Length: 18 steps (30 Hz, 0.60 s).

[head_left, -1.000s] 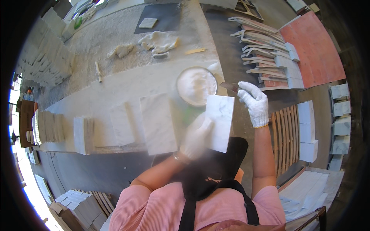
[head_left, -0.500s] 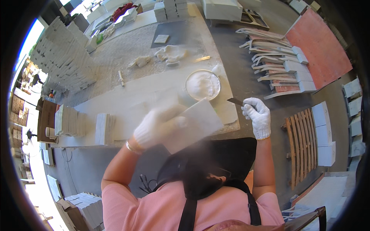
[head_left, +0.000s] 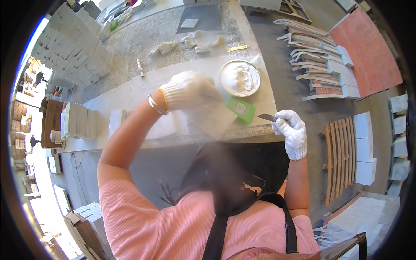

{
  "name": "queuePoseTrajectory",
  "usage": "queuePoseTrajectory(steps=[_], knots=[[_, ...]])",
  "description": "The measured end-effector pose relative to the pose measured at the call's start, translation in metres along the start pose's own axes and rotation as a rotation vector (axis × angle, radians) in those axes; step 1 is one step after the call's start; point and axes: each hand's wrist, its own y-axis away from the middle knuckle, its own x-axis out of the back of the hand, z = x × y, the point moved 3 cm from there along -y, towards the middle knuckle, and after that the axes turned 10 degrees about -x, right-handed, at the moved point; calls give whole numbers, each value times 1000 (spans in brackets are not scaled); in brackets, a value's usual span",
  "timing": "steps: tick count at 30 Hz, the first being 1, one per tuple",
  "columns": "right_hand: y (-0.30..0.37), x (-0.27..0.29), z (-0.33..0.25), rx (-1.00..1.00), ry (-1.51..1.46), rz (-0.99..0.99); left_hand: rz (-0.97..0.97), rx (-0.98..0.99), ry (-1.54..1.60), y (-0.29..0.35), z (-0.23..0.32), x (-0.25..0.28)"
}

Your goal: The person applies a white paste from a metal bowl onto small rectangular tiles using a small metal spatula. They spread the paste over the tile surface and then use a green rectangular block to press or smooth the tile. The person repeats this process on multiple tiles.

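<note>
My left hand (head_left: 188, 91), in a white knit glove, is blurred above the worktable and appears closed on the upper edge of a thin white tile (head_left: 213, 120). Its fingertips are smeared by motion. The tile is tilted over the table's near edge and also blurred. My right hand (head_left: 291, 133), gloved too, pinches a dark flat scraper blade (head_left: 267, 117), its slanted tip pointing left. Between tile and blade lies a green rectangular object (head_left: 242, 109) with a pale oval mark. Behind it stands a round bowl (head_left: 221, 83) heaped with a white powdery or pasty substance (head_left: 237, 76).
On the worktable (head_left: 117, 60) are crumpled gloves (head_left: 201, 41), a yellow strip (head_left: 237, 48), a marker-like stick (head_left: 140, 68) and a small tile on a dark sheet (head_left: 189, 23). Tile stacks (head_left: 76, 45) rise at left. A wooden pallet (head_left: 339, 160) is on the floor at right.
My left hand has moved up and away from me with the tile. The green object, hidden before, now shows. My right hand keeps the blade in nearly the same place.
</note>
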Motion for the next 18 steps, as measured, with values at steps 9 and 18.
queuePoseTrajectory(steps=[9,18], knots=[[-19,-52,-28,-3,142,-114,576,344,-98,52,38,-54],[-23,-86,-37,187,446,-269,472,187,-282,34,24,-55]])
